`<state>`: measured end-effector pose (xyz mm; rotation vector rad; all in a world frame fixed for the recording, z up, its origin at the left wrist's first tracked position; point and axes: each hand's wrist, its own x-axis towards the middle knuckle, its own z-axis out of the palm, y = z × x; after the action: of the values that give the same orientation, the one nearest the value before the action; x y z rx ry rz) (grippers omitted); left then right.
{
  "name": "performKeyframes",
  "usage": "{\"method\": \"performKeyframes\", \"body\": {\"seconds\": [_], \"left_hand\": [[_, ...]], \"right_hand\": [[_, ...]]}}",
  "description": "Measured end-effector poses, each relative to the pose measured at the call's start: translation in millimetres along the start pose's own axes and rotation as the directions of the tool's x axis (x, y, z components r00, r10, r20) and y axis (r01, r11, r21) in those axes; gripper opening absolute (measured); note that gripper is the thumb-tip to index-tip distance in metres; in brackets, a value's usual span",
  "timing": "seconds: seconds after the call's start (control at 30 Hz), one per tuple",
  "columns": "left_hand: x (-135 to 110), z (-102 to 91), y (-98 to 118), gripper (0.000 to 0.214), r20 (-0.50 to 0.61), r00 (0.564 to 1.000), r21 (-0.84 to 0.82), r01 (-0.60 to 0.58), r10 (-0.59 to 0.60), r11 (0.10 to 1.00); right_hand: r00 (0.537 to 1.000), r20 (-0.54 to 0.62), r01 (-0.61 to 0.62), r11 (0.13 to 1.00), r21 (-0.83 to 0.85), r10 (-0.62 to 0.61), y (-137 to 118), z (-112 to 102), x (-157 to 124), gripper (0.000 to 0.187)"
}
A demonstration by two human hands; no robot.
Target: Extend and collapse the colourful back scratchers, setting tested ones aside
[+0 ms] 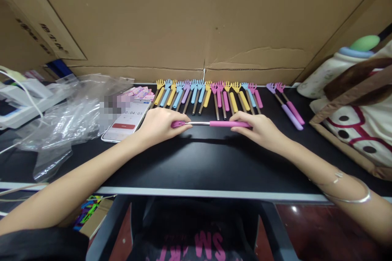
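A pink back scratcher is held level above the black table between both hands. My left hand is closed round its pink head end, which it partly hides. At the other end, my right hand grips the pink sleeve of the handle. A short bare metal rod shows between the two pink parts. Behind my hands lies a row of back scratchers in yellow, blue, purple and pink, heads toward the cardboard. To the right, a purple back scratcher and a pink back scratcher lie apart from the row.
A phone showing a timer lies left of my left hand, beside clear plastic bags. Cardboard walls the back. At right stand a bottle and a patterned bag. A power strip sits far left.
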<state>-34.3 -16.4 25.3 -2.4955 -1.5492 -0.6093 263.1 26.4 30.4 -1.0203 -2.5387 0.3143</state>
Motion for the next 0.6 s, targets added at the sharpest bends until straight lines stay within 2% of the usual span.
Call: {"method": "performKeyframes", "body": {"seconds": [0.17, 0.3, 0.4, 0.47, 0.53, 0.6], "left_hand": [[-2, 1.5, -3, 0.029, -0.112, 0.987, 0.065, -0.106, 0.113, 0.992], [-2, 1.0, -5, 0.032, -0.108, 0.978, 0.126, -0.164, 0.178, 0.978], [-2, 1.1, -6, 0.032, -0.109, 0.975, 0.135, -0.180, 0.196, 0.974], [-2, 1.3, -5, 0.032, -0.119, 0.977, 0.121, -0.164, 0.178, 0.979], [-2, 1.1, -3, 0.030, -0.116, 0.986, 0.072, -0.115, 0.122, 0.991], [-1, -0.1, -1, 0.029, -0.065, 0.997, -0.013, -0.042, 0.041, 0.999]], "right_hand": [[0.997, 0.079, -0.031, 0.972, 0.231, 0.013, -4, -2, 1, 0.022], [0.953, 0.292, -0.211, 0.873, 0.440, 0.083, -7, -2, 0, 0.029], [0.917, 0.389, -0.292, 0.820, 0.493, 0.092, -8, -3, 0, 0.034], [0.932, 0.348, -0.266, 0.847, 0.460, 0.103, -9, -4, 0, 0.034], [0.967, 0.230, -0.193, 0.902, 0.386, 0.109, -11, -6, 1, 0.032], [0.992, 0.095, -0.110, 0.950, 0.293, 0.085, -12, -8, 1, 0.029]]}}
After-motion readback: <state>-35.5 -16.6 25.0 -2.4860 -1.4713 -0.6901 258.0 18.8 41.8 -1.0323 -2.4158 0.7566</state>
